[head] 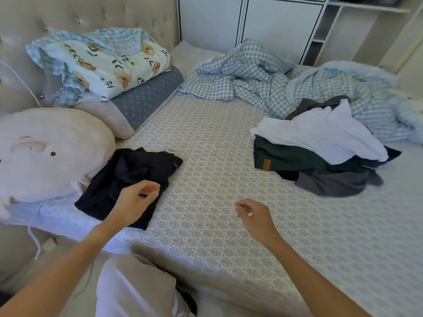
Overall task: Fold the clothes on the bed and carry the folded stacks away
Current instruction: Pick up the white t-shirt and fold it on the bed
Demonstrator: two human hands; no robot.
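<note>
A folded dark navy garment (128, 179) lies on the bed (206, 156) near its left front edge. My left hand (135, 202) hovers over the garment's near end with fingers loosely curled, holding nothing. My right hand (254, 216) hangs above the bare sheet to the right, fingers loosely curled and empty. An unfolded pile of clothes (320, 147) sits at the right: a white piece on top, a dark green one with a tan label under it, grey and dark pieces below.
A round pink plush cushion (41, 154) touches the navy garment's left side. Pillows and a floral quilt (103, 65) are stacked at the headboard. A crumpled checked blanket (274, 76) fills the far right. White cupboards (263, 24) stand behind the bed.
</note>
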